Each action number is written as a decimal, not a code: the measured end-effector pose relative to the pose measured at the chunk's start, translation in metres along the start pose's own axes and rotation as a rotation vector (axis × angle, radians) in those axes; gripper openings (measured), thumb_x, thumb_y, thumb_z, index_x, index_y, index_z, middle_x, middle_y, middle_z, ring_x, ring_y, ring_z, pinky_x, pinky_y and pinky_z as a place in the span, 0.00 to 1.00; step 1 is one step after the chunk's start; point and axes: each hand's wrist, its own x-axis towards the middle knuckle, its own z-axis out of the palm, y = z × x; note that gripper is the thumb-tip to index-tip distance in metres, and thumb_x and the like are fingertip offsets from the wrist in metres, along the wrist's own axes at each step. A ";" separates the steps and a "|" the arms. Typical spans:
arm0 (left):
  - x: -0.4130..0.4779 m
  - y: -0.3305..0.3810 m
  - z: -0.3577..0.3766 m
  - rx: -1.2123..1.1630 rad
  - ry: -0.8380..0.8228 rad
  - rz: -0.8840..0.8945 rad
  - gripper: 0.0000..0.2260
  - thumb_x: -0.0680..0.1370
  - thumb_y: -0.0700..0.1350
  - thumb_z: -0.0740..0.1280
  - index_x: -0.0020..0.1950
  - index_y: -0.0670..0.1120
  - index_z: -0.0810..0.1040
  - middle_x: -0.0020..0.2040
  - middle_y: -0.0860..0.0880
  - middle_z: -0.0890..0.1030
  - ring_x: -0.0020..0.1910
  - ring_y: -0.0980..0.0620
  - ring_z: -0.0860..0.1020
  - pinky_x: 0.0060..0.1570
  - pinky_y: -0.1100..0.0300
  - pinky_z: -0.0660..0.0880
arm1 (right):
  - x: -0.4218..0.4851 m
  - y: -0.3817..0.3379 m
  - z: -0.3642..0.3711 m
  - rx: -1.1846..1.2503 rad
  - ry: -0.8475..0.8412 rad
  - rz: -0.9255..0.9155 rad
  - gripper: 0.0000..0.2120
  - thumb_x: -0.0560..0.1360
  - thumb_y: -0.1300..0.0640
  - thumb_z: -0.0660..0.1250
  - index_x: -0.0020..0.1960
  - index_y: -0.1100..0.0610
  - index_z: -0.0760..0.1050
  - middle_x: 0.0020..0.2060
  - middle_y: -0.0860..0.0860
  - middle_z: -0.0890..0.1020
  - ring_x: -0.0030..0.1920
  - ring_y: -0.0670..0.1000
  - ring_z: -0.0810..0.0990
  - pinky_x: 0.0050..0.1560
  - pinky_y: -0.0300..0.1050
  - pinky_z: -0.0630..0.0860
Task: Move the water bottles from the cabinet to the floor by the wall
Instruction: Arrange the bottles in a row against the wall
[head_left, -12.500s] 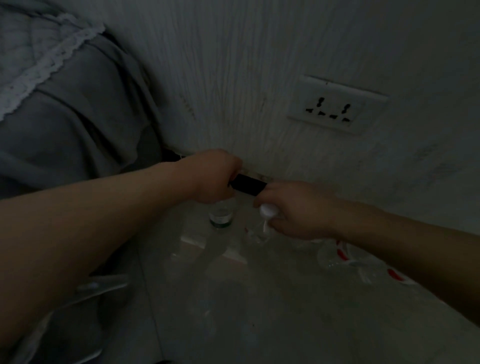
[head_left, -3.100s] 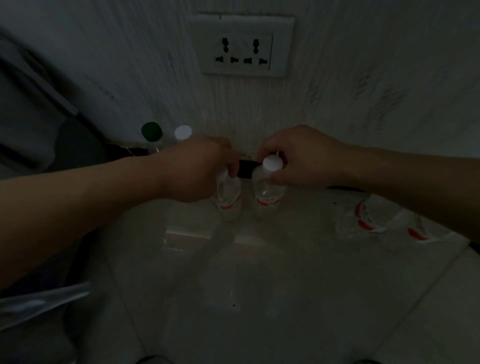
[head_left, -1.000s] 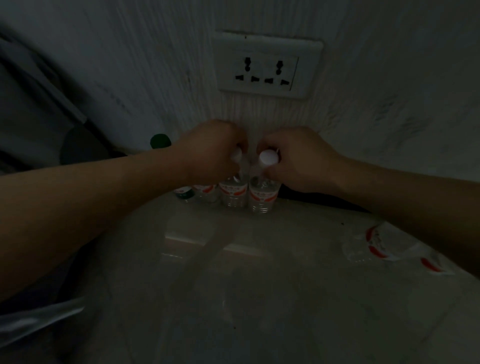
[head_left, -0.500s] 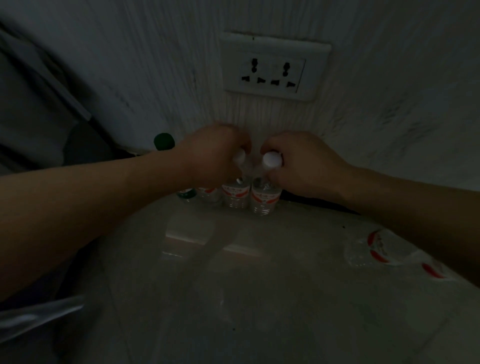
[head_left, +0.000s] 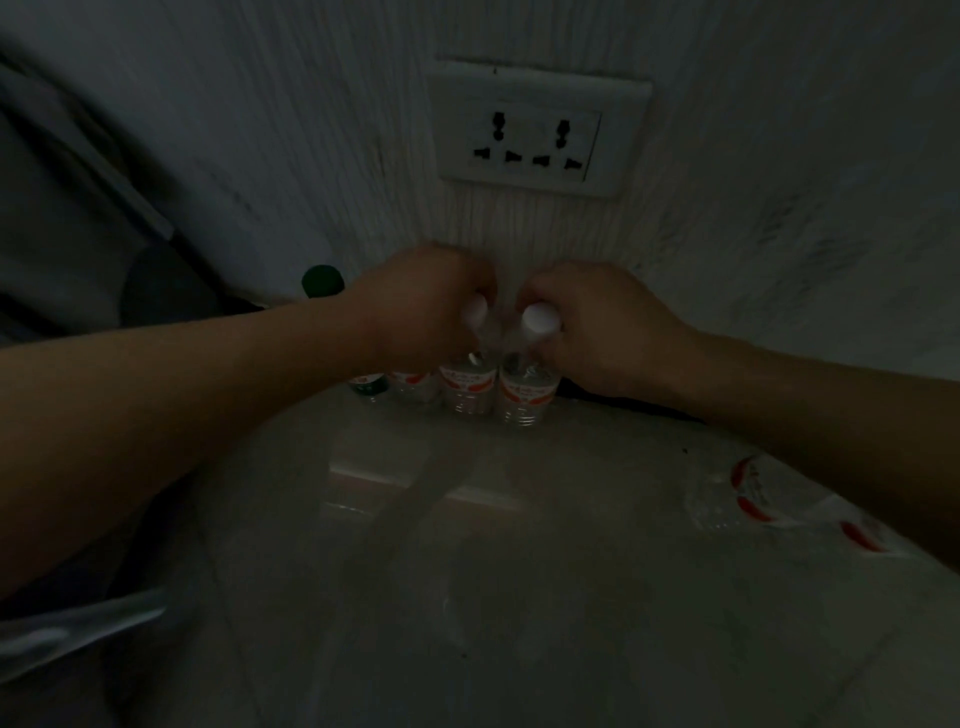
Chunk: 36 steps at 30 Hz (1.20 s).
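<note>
Several small clear water bottles with red labels stand in a row on the floor against the wall. My left hand (head_left: 421, 306) grips the neck of a white-capped bottle (head_left: 466, 387). Beside it, my right hand (head_left: 597, 325) grips the neck of another white-capped bottle (head_left: 527, 397). Both bottles stand upright, side by side, bases on the floor. To their left, partly hidden by my left arm, stand one more red-labelled bottle (head_left: 413, 384) and a green-capped bottle (head_left: 322, 280).
A white wall socket (head_left: 537, 127) sits above the bottles. Crumpled clear plastic wrap with red print (head_left: 753, 504) lies on the glossy floor (head_left: 493, 597) at the right. Grey fabric (head_left: 62, 218) hangs at the left. A pale sheet (head_left: 67, 629) lies at lower left.
Over the last second both hands have stayed on the two bottle necks with little movement. Three seconds ago the two bottles were held further out from the wall.
</note>
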 end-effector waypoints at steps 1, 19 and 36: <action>0.000 0.000 0.000 -0.003 0.001 0.002 0.13 0.72 0.44 0.71 0.55 0.44 0.79 0.50 0.46 0.81 0.48 0.48 0.78 0.47 0.54 0.75 | 0.000 0.000 0.000 0.001 -0.001 -0.001 0.08 0.71 0.56 0.66 0.48 0.57 0.79 0.44 0.55 0.81 0.45 0.56 0.78 0.43 0.47 0.72; -0.001 -0.001 -0.001 -0.018 0.009 -0.003 0.20 0.70 0.46 0.73 0.61 0.46 0.78 0.57 0.46 0.80 0.55 0.47 0.78 0.52 0.58 0.72 | -0.004 -0.003 -0.001 0.014 -0.005 0.039 0.13 0.68 0.58 0.69 0.52 0.59 0.78 0.47 0.55 0.81 0.48 0.55 0.78 0.46 0.48 0.72; -0.005 0.003 -0.006 -0.002 0.022 0.008 0.20 0.72 0.48 0.73 0.63 0.46 0.77 0.56 0.46 0.79 0.54 0.49 0.77 0.49 0.60 0.70 | -0.007 -0.003 -0.005 -0.024 -0.058 0.062 0.14 0.70 0.54 0.69 0.54 0.57 0.78 0.48 0.54 0.79 0.48 0.54 0.77 0.43 0.45 0.70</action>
